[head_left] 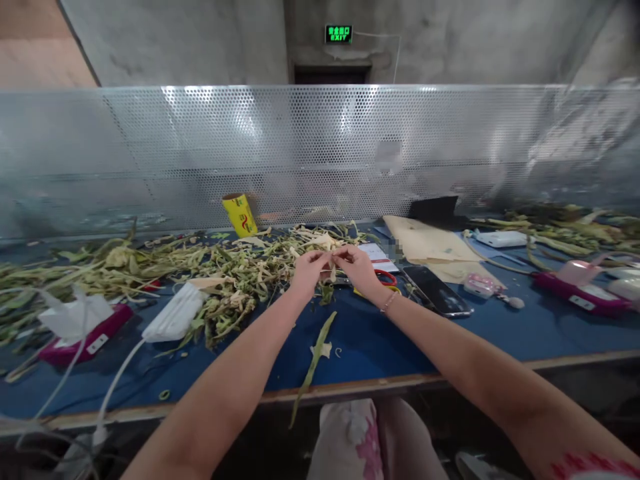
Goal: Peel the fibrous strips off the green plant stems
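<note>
My left hand (pixel 307 270) and my right hand (pixel 355 263) meet above the table, fingertips pinched together. Between them shows a small pale piece of dried plant (pixel 333 273), mostly hidden by the fingers. A heap of wilted flowers and stems (pixel 240 280) spreads behind and to the left of the hands. Scissors with red and yellow handles (pixel 386 277) lie beside my right wrist, partly covered by it. In front of the hands, one long green leaf (pixel 317 357) reaches over the table's near edge, with a pale petal-like scrap (pixel 326 350) beside it.
A yellow tube-like carton (pixel 241 215) leans at the back. On the blue table (pixel 400 343) lie a phone (pixel 436 290), brown paper (pixel 425 240), a pink earphone case (pixel 480 285), a white power strip (pixel 175 313) with a cord, and magenta tissue boxes (pixel 107 337) (pixel 583 293). A perforated metal screen (pixel 310 153) stands behind.
</note>
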The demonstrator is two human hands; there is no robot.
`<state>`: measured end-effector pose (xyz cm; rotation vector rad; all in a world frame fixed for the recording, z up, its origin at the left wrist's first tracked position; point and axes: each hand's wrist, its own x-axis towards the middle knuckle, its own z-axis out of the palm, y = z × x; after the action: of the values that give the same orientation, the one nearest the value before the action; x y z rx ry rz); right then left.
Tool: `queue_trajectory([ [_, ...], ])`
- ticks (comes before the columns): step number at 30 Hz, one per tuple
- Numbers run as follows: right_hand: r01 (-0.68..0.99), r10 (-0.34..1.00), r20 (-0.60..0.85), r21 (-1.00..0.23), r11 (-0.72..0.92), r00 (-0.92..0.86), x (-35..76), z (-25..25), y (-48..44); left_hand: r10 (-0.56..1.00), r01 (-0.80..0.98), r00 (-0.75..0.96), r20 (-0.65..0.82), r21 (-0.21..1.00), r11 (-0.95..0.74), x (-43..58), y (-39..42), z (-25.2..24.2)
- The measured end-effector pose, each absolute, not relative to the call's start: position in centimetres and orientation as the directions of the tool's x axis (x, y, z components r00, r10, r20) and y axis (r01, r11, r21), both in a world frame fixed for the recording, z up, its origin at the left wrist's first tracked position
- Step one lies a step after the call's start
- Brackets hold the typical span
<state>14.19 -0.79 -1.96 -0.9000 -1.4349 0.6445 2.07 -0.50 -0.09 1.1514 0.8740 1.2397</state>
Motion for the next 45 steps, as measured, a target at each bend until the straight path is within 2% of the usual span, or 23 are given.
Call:
queue_trajectory([
  [5, 0.247, 0.822, 0.56, -0.814, 0.525, 0.098, 13.3, -3.0, -0.8, 0.981, -0.229, 0.15, 0.123, 0.97, -0.087, 1.8, -0.1, -0.7],
  [10, 0.319, 0.81, 0.569, -0.801, 0.507, 0.139, 11.7, -3.3, -1.1, 0.969, -0.207, 0.059, 0.241, 0.952, -0.224, 1.3, 0.4, -0.9],
  [15, 0.459, 0.814, 0.58, -0.735, 0.5, 0.043, 11.5, -3.2, -0.9, 0.984, -0.232, 0.09, 0.155, 0.964, -0.131, 1.0, 1.5, -1.4],
  [18, 0.471, 0.834, 0.551, -0.736, 0.486, 0.001, 12.0, -3.4, -0.7, 0.985, -0.207, 0.117, 0.129, 0.973, -0.103, 0.9, 1.9, -1.6],
  [27, 0.563, 0.806, 0.592, -0.663, 0.493, -0.008, 12.6, -2.8, -0.4, 0.971, -0.164, 0.206, 0.121, 0.983, -0.088, 0.3, 2.2, -1.5],
  [34, 0.56, 0.762, 0.64, -0.599, 0.573, -0.095, 12.1, -2.3, -0.4, 0.951, -0.107, 0.201, 0.235, 0.97, -0.217, -0.2, 2.7, -1.4],
  [37, 0.557, 0.764, 0.641, -0.608, 0.565, -0.074, 12.1, -2.4, -0.3, 0.943, -0.054, 0.2, 0.268, 0.963, -0.262, -0.3, 2.8, -1.4],
  [41, 0.563, 0.772, 0.634, -0.624, 0.542, -0.04, 12.2, -2.4, -0.3, 0.961, -0.074, 0.17, 0.22, 0.975, -0.21, 0.3, 2.5, -1.1],
  [45, 0.616, 0.738, 0.665, -0.534, 0.578, -0.116, 12.7, -1.8, -0.5, 0.987, -0.13, 0.119, 0.104, 0.988, -0.089, 1.1, 1.7, -0.7],
])
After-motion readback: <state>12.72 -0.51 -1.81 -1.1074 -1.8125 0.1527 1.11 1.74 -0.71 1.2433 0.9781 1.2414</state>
